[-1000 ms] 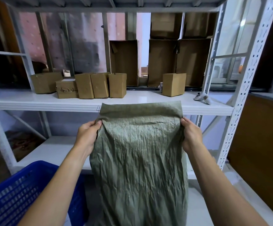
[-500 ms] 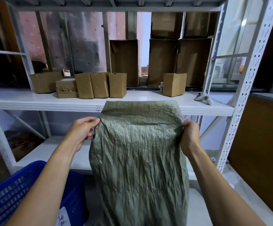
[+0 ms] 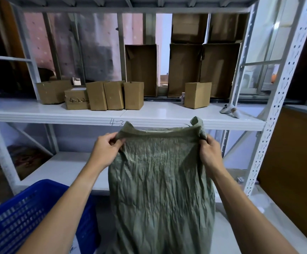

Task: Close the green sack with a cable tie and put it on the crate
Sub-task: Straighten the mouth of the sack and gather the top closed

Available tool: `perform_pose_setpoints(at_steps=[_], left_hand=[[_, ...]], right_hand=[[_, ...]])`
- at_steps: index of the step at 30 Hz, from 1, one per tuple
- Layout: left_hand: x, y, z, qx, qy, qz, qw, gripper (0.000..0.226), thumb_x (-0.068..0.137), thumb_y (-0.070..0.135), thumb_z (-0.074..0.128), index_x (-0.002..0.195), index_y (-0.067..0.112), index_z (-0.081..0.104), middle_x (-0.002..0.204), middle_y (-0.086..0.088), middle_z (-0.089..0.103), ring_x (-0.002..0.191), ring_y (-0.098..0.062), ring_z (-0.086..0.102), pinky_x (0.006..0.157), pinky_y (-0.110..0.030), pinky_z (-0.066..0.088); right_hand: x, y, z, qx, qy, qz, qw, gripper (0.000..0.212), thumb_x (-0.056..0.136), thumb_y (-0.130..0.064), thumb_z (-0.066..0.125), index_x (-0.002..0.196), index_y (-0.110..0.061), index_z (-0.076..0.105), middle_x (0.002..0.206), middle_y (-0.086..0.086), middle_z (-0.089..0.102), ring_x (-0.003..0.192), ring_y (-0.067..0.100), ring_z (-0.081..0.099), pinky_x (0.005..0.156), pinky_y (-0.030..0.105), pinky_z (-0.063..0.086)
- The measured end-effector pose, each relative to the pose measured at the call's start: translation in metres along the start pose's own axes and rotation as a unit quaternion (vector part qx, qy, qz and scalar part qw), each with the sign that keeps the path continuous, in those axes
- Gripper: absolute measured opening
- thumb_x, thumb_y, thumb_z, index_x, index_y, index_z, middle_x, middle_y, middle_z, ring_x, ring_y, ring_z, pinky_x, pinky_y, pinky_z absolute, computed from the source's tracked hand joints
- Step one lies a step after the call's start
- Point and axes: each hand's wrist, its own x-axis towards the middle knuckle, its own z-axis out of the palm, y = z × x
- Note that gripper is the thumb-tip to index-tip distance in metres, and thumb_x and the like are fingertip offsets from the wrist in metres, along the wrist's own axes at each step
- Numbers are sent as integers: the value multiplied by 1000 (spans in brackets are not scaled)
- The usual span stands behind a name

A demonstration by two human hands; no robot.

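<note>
Where the crinkled green woven sack [image 3: 160, 180] hung higher a second ago, its mouth now sags below the shelf edge. Left hand [image 3: 106, 152] and right hand [image 3: 208, 153], set apart, each pinch a top corner; gathering the neck probably comes next.

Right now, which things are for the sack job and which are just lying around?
For the job:
sack
left hand
right hand
crate

Just lying about:
boxes
white gadget
shelf

No cable tie in view.

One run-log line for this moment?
left hand: grips sack rim | right hand: grips rim | sack: untied | crate: apart
</note>
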Motion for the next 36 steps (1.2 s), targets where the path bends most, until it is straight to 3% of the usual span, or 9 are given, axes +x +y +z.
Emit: perform_pose_setpoints(at_steps=[4,9,12,17,21,26,31,33,36], left_hand=[[-1,-7,5,99,8,41,994,12,95,13,63,98,13,75,86,-8,65,83,-34,63,75,-46,51],[-1,-12,7,163,36,67,984,15,95,9,62,101,3,74,102,-8,44,84,-23,50,80,-32,42],[1,-14,3,138,18,42,989,18,95,8,62,108,6,74,101,-14,48,89,-30,55,84,-34,44],[-1,-11,-1,93,56,35,993,24,89,0,63,106,11,77,93,-6,67,90,-30,66,85,-42,54],[0,-7,3,-97,89,-72,989,23,85,3,71,104,17,76,95,-1,77,91,-21,72,85,-39,59],[1,1,7,-236,49,-146,959,8,93,7,66,101,9,64,94,-5,72,84,-18,67,82,-33,54],[3,-14,5,-293,3,-190,937,17,98,5,56,110,6,68,89,-3,76,82,-17,68,79,-29,52],[3,-18,2,-333,-13,-200,921,25,99,4,55,121,-6,63,106,-13,73,99,-24,67,96,-34,50],[6,-22,-2,-385,-27,-215,897,36,99,8,55,130,-11,55,131,-23,62,127,-31,57,115,-42,39]], right_hand=[[-3,3,4,-12,54,-27,998,38,101,-10,41,138,-16,49,125,2,60,113,19,54,99,33,43],[-2,11,4,-14,86,-3,996,14,101,-19,47,110,-9,45,97,9,59,96,31,58,80,43,47],[-6,11,1,-54,134,-62,987,9,99,-17,54,100,-9,55,90,3,58,88,24,56,70,32,38],[-7,11,1,-111,194,-70,972,16,93,-23,61,101,-17,73,107,9,63,99,24,62,90,36,48],[-9,5,6,-67,209,-33,975,22,93,-19,61,107,-18,77,99,3,77,91,21,69,79,25,47],[-4,-4,5,97,145,67,982,19,93,-8,61,107,-6,74,101,9,72,98,21,63,89,28,46],[-3,-6,1,204,54,135,968,18,96,-3,52,93,-4,70,87,12,70,86,23,63,74,29,49],[-4,-7,-2,226,8,135,965,23,97,-1,47,83,-4,66,76,8,66,72,18,62,61,23,48],[0,-9,-8,238,-36,140,961,19,97,-3,46,88,-3,63,79,11,62,75,22,60,69,28,47]])
